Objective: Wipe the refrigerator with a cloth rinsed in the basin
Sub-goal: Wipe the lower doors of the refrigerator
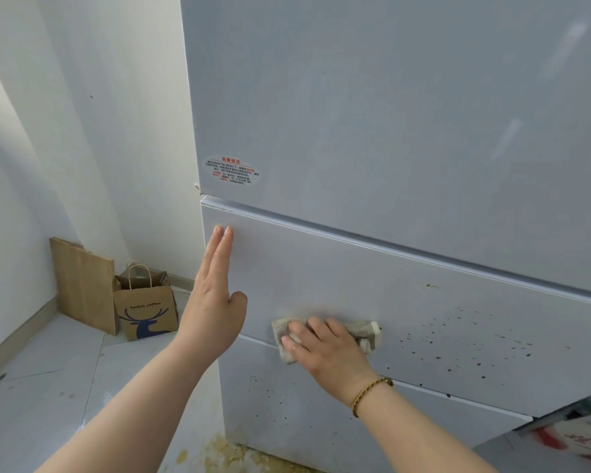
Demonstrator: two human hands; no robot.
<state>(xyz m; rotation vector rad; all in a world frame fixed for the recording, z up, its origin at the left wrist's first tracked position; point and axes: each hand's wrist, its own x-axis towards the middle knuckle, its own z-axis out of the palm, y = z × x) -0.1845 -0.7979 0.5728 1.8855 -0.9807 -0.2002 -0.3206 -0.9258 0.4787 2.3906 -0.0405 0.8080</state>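
Head cam: right hand [325,349] flat, fingers spread, pressing cloth [362,331] vs middle drawer front of refrigerator [389,131], near its lower edge. Left hand [214,302] open wide, fingers straight, holding nothing, fingertips at drawer's left edge. Dark specks on the panel to the right of cloth.
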